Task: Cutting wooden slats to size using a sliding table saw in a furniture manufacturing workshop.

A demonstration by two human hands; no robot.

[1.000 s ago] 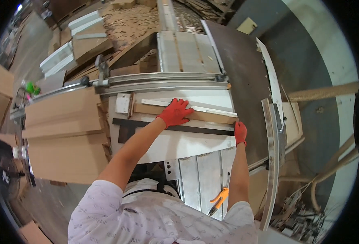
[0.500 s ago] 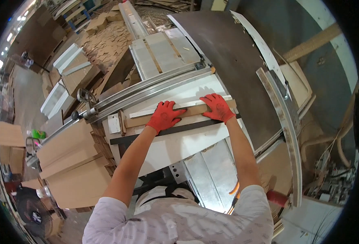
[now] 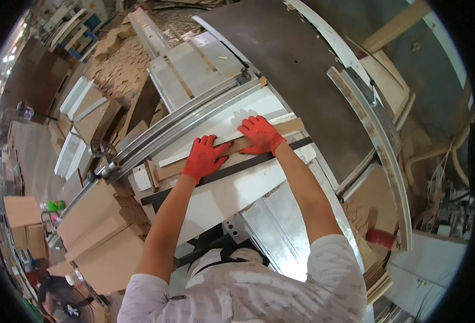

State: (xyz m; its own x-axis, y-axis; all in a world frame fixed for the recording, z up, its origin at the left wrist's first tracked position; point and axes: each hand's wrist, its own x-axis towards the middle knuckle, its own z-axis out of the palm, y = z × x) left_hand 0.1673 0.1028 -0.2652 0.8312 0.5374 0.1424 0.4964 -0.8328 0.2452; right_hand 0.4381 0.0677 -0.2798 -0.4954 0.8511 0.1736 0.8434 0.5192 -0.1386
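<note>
Here, our left hand (image 3: 202, 157), gloved in red, lies palm down over the brown strip (image 3: 167, 171), its fingers reaching to the white strip (image 3: 173, 158). The fingers are spread and the thumb stands apart, so we see it open rather than closed round anything. Our right hand (image 3: 260, 135), gloved alike, lies farther along the same two strips, also open, its fingers pointing away from us and its thumb toward the left hand. We cannot tell whether the fingertips of either hand hook over an edge.

The brown strip slants across the white board (image 3: 232, 196), its right end farther from us than its left. The white strip runs along its far side; the black strip (image 3: 232, 171) runs along its near side, passing below both our wrists. By the left end of the brown strip we find a small wood piece (image 3: 152, 175), with a white block (image 3: 141, 177) just beside it.

Beyond the board, a metal rail (image 3: 194, 116) crosses at a slant. Nearer to us lies the grey metal bench (image 3: 275, 215). To the left we see brown boards (image 3: 111, 258), and to the right a broad dark panel (image 3: 302, 54). Farther out are wood scraps (image 3: 122, 70) at the upper left, a red cylinder (image 3: 381, 238) at the lower right and a fan (image 3: 57, 293) at the lower left.
</note>
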